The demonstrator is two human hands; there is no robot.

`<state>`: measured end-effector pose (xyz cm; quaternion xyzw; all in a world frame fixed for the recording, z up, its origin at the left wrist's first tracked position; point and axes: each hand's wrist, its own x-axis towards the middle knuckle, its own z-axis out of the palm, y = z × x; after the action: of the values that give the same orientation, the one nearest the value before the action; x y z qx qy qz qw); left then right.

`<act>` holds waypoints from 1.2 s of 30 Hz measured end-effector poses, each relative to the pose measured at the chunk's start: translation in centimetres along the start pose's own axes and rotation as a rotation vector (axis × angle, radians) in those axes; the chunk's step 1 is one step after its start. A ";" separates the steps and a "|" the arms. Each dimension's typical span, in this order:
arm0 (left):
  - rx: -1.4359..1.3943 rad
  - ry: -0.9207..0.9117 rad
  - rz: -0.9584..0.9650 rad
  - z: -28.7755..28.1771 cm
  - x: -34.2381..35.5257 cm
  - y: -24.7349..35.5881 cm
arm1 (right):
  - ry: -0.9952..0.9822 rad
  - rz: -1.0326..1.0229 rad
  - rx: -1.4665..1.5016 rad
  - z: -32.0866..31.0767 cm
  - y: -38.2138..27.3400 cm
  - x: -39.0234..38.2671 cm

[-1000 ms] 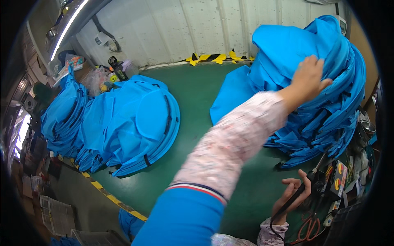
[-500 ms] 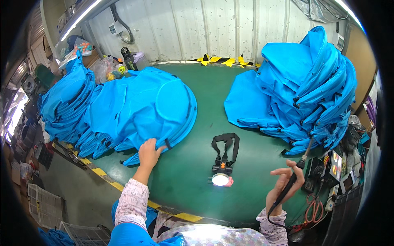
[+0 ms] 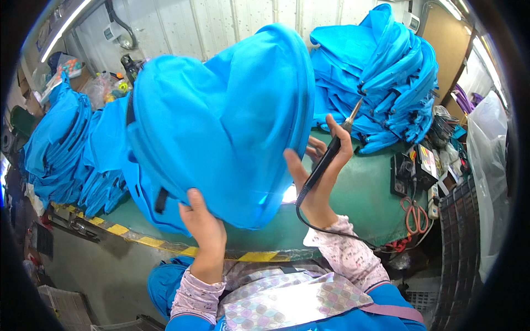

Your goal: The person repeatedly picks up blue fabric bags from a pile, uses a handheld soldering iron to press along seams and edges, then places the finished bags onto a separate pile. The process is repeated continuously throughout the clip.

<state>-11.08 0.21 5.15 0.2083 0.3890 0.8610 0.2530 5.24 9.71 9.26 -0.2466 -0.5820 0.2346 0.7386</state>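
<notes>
Far left, blue fabric stack (image 3: 58,146), a clear bag (image 3: 100,89) of yellowish items behind. Your left hand (image 3: 205,231) has its fingers clasping a blue fabric piece (image 3: 221,127), raised over and partly hiding the green surface (image 3: 372,190). Your right hand (image 3: 318,199) grips a soldering iron (image 3: 324,160); dark crate (image 3: 459,237) far right.

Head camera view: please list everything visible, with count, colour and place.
Round-edged fabric piece: 1, blue, centre
Stacked fabric pile: 1, blue, back right
Layered fabric stacks: count unclear, blue, left
Smooth tabletop: 1, green, under piles
Striped tape: 1, yellow-black, table front
Pen-shaped tool: 1, black, centre right
Looped scissor handles: 1 pair, red, right
Translucent plastic bag: 1, whitish, right
Ribbed wall: 1, white, back
Small clutter: uncountable, mixed, sides
Left hand: 1, bare, on fabric piece
Right hand: 1, bare, holding tool
</notes>
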 end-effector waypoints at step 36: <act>0.258 -0.813 -0.613 4.2 -3.5 -8.0 | -0.091 -0.585 -0.703 -11.0 -1.6 -2.3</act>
<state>-3.81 5.05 0.92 0.4318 0.4054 0.5421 0.5960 15.60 6.07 6.37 -0.2969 -0.7032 -0.1850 0.6190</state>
